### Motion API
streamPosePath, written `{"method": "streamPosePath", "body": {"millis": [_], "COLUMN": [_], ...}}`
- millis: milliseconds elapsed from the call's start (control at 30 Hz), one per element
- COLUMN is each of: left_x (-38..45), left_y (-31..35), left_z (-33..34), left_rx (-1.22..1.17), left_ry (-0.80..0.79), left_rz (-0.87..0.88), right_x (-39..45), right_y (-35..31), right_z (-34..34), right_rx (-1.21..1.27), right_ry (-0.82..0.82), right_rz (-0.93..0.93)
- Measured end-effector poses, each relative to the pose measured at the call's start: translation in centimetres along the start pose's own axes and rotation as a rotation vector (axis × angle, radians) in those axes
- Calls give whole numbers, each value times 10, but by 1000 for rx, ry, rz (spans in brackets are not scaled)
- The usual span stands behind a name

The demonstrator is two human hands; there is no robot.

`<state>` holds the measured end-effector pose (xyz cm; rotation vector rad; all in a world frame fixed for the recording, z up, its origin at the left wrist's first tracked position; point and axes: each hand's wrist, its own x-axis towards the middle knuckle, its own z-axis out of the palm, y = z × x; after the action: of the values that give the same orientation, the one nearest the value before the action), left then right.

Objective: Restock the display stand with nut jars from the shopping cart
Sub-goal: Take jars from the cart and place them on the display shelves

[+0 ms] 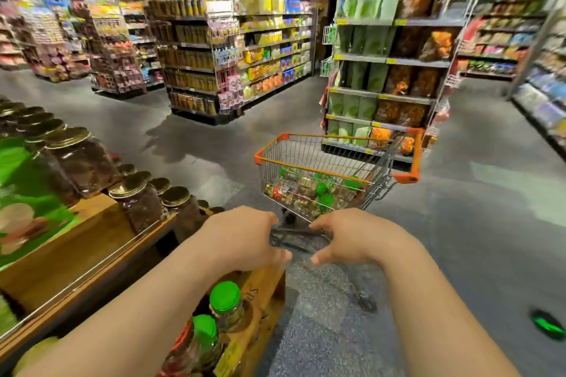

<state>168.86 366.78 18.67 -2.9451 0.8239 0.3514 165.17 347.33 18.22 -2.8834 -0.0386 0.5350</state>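
- We see a shopping cart (333, 174) just right of the frame's centre, a wire basket with orange corners, standing on a grey shop floor (477, 223).
- Inside its basket lie many nut jars (309, 193), heaped on their sides, several with green lids.
- Our 2 bare hands reach forward in the lower middle of the frame, below the cart and apart from it.
- Our left hand (245, 239) has its fingers loosely curved and its thumb pointing right; it holds nothing.
- Our right hand (352, 239) mirrors it, fingers loosely spread, thumb pointing left, also holding nothing.
- Between the hands we see only the cart's dark lower frame and the floor.
- The wooden display stand (101, 254) fills the lower left of the frame.
- At the bottom centre, 2 green-lidded jars (225, 306) stand upright on the stand's lower step.
- On its upper levels, at left, stand gold-lidded jars (137, 202) with dark contents.
- Stocked store shelves (389, 70) rise behind the cart, with more aisles across the upper left.
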Motion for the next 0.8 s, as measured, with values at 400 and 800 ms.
{"method": "streamPosePath", "body": {"millis": [400,800], "left_x": [149,259], "left_y": [128,125], "left_z": [-17,-27], "left_rx": [-78,-98], "left_ry": [-66,-111], "left_rz": [114,121], "right_x": [16,86], "right_y": [163,222], "right_z": [-33,-53], "right_rx": [50,110], "right_ry": [66,102], "right_rz": [124,170]}}
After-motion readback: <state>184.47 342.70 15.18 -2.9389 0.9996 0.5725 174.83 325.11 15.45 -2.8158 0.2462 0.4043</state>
